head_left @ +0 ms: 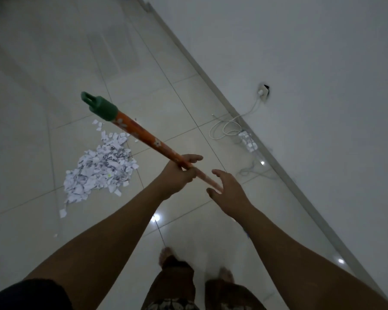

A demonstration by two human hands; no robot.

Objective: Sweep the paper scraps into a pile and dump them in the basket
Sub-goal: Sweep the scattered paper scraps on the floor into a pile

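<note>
A broom's orange handle point(141, 135) with a green cap slants from upper left down to my hands. My left hand point(179, 173) grips the handle partway down. My right hand point(229, 191) is just below and to the right, fingers spread and loose, touching or nearly touching the handle's lower part. The broom head is hidden behind my right arm. White paper scraps point(101, 168) lie heaped in a pile on the tiled floor to the left of my hands, with a few strays around it. No basket is in view.
A white wall with a grey skirting board point(222, 97) runs diagonally on the right. A wall socket point(263, 92) feeds white cables point(226, 128) and a power strip point(248, 142) lying on the floor by the wall. My bare feet point(166, 253) stand below.
</note>
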